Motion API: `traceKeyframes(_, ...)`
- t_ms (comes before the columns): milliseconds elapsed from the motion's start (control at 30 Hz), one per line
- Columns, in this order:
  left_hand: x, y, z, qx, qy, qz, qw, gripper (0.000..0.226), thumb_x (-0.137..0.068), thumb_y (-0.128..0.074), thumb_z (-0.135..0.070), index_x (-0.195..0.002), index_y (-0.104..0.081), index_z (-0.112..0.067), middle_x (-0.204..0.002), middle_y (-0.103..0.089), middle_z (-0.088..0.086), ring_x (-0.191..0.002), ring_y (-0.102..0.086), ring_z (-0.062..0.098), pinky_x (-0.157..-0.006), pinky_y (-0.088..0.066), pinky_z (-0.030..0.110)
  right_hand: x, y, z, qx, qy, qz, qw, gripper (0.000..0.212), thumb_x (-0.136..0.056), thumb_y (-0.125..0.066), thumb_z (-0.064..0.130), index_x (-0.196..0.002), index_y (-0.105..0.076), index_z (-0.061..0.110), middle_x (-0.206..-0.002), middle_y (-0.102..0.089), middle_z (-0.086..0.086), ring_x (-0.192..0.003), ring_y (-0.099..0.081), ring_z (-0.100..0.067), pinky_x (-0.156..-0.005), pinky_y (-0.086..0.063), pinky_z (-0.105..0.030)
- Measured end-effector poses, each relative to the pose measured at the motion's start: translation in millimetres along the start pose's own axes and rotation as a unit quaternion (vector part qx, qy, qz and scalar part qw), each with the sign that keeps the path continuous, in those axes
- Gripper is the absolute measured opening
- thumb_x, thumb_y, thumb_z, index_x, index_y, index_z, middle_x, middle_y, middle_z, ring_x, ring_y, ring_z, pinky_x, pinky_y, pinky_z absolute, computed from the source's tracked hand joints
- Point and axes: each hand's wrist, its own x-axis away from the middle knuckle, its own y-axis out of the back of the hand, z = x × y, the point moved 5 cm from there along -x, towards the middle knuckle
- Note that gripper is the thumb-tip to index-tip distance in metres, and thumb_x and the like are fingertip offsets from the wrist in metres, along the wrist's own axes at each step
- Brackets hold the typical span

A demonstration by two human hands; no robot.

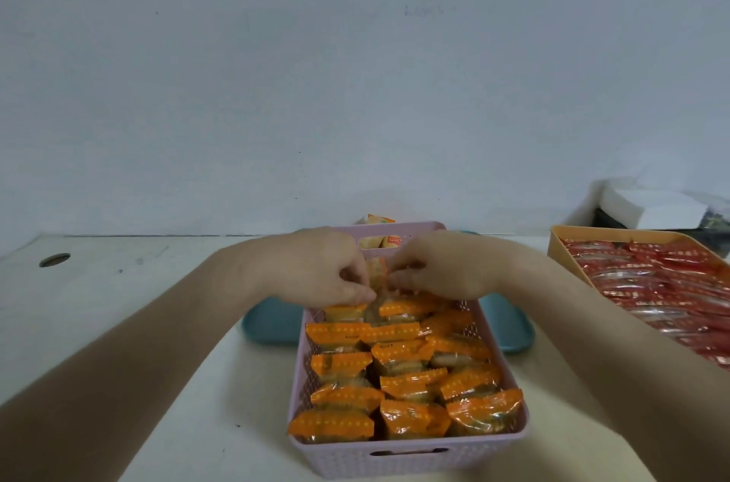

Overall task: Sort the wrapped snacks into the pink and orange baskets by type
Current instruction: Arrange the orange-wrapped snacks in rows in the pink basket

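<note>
A pink basket [411, 456] stands in front of me, packed with rows of orange-wrapped snacks [411, 383] standing on edge. Both hands reach into its far end. My left hand [328, 268] pinches the top of an orange-wrapped snack [345, 312] in the back row. My right hand [442, 268] has its fingers closed on another orange-wrapped snack [403, 308] beside it. An orange basket [557, 244] at the right holds several red-wrapped snacks [651, 280] in dense rows.
A teal tray [268, 323] lies under the pink basket and shows on both sides. More orange-wrapped snacks [379, 220] lie behind the basket near the wall. White paper [651, 209] sits on a dark object at far right. A round hole [54, 259] marks the table's left.
</note>
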Motion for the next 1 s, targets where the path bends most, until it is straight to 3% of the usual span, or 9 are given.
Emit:
traceKeyframes(100,-8.9,10.3,4.0,0.026,0.015,0.001,1.0,0.041,-0.097,-0.048,-0.045,-0.071,-0.067,-0.019,-0.052,-0.05,-0.013,-0.05,-0.045,0.003,-0.053,-0.036,0.017,11.3,16.0,-14.1,0.006,-0.023,0.025,0.999,0.032,-0.091,-0.059,0.037,-0.122,-0.061,0.029,-0.121,-0.064,0.011,-0.107,-0.059,-0.011,-0.094,-0.047,-0.03)
traceKeyframes(167,-19.8,21.8,8.1,0.029,0.011,-0.038,0.999,0.03,-0.096,-0.055,-0.038,-0.086,-0.075,-0.017,-0.059,-0.056,-0.02,-0.055,-0.05,-0.003,-0.058,-0.037,0.011,13.5,18.8,-20.4,0.036,-0.039,0.056,0.997,0.044,-0.084,-0.066,0.044,-0.125,-0.058,0.033,-0.123,-0.062,0.013,-0.109,-0.058,-0.012,-0.096,-0.049,-0.034)
traceKeyframes(267,-45.0,24.8,3.3,-0.043,-0.008,-0.034,0.998,0.022,-0.088,-0.067,-0.03,-0.109,-0.074,-0.025,-0.094,-0.071,-0.015,-0.081,-0.06,0.002,-0.072,-0.044,0.016,8.9,11.4,-21.9,0.113,-0.038,0.036,0.992,0.032,-0.083,-0.064,0.041,-0.115,-0.06,0.04,-0.115,-0.064,0.013,-0.099,-0.057,-0.011,-0.091,-0.049,-0.035)
traceKeyframes(433,-82.1,-7.4,-7.3,-0.142,0.002,0.088,0.986,0.044,-0.078,-0.074,-0.03,-0.12,-0.062,-0.024,-0.109,-0.068,-0.004,-0.096,-0.061,0.019,-0.085,-0.053,0.035,6.4,10.3,-24.8,0.074,-0.018,-0.055,0.996,0.006,-0.089,-0.056,0.038,-0.086,-0.06,0.036,-0.088,-0.064,0.008,-0.085,-0.055,-0.015,-0.078,-0.047,-0.035)
traceKeyframes(567,-88.0,-20.4,-10.3,-0.219,0.015,0.124,0.968,0.046,-0.08,-0.068,-0.013,-0.124,-0.055,-0.021,-0.108,-0.062,0.002,-0.091,-0.057,0.022,-0.075,-0.05,0.034,10.7,10.2,-26.1,0.042,-0.005,-0.023,0.999,0.012,-0.092,-0.052,0.037,-0.095,-0.062,0.03,-0.098,-0.067,0.004,-0.091,-0.06,-0.017,-0.084,-0.051,-0.04)
traceKeyframes(733,-80.9,-6.5,-7.8,-0.248,-0.004,0.02,0.968,0.031,-0.071,-0.074,-0.033,-0.099,-0.063,-0.027,-0.087,-0.067,-0.002,-0.078,-0.062,0.021,-0.065,-0.054,0.035,8.0,0.1,-25.7,0.076,-0.041,0.028,0.996,0.054,-0.082,-0.043,0.074,-0.121,-0.056,0.038,-0.12,-0.062,0.01,-0.116,-0.051,-0.016,-0.1,-0.033,-0.045)
traceKeyframes(833,-65.8,8.7,-11.9,-0.317,-0.021,-0.089,0.944,0.038,-0.075,-0.068,-0.046,-0.107,-0.057,-0.028,-0.082,-0.058,-0.005,-0.079,-0.058,0.023,-0.058,-0.04,0.032,4.2,-1.4,-19.3,0.093,-0.027,0.012,0.995,0.048,-0.082,-0.047,0.071,-0.118,-0.058,0.041,-0.114,-0.063,0.012,-0.116,-0.049,-0.016,-0.098,-0.027,-0.046)
traceKeyframes(933,-53.1,13.2,-6.3,-0.316,-0.007,-0.134,0.939,0.042,-0.08,-0.065,-0.047,-0.114,-0.05,-0.028,-0.066,-0.032,-0.01,-0.069,-0.041,0.019,-0.056,-0.03,0.03,4.0,-2.2,-13.4,0.101,-0.023,0.019,0.994,0.037,-0.086,-0.047,0.065,-0.11,-0.06,0.041,-0.099,-0.059,0.013,-0.109,-0.051,-0.016,-0.096,-0.03,-0.045)
traceKeyframes(1000,-47.5,11.1,-0.6,-0.294,-0.001,-0.142,0.945,0.045,-0.079,-0.066,-0.047,-0.117,-0.047,-0.032,-0.069,-0.04,-0.009,-0.07,-0.042,0.018,-0.057,-0.031,0.03,4.6,-2.1,-12.8,0.075,-0.029,0.038,0.996,0.037,-0.085,-0.046,0.068,-0.108,-0.058,0.043,-0.097,-0.062,0.014,-0.105,-0.055,-0.013,-0.094,-0.033,-0.043)
